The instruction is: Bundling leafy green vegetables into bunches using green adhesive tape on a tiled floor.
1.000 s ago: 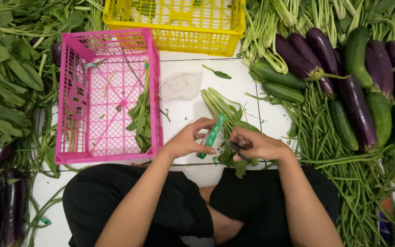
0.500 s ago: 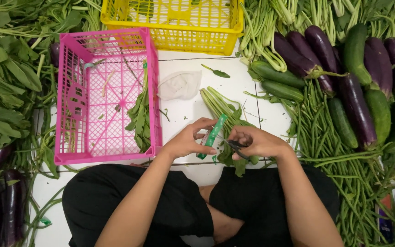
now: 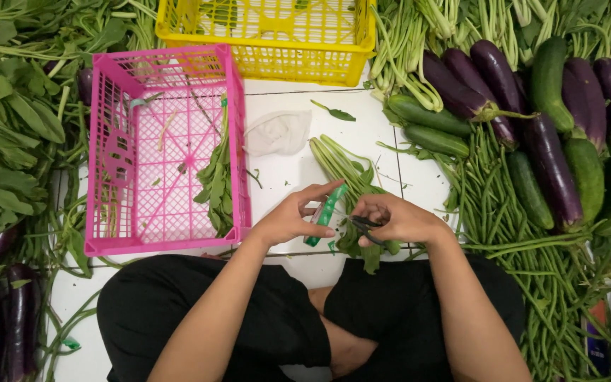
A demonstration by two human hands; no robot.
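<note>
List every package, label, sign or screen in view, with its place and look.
Crumpled clear plastic bag: white floor beside the pink crate.
Boxy blue-and-red package: lower right edge, among the long beans; partly hidden.
Green tape strip: in the left hand.
No signs or screens.

Glossy eggplants (image 3: pixel 546 170); pink crate (image 3: pixel 107 155), probably plastic lattice; smooth white tiles (image 3: pixel 291 177).

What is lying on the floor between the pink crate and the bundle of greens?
In the head view, a crumpled clear plastic bag lies between the pink crate and the greens.
</note>
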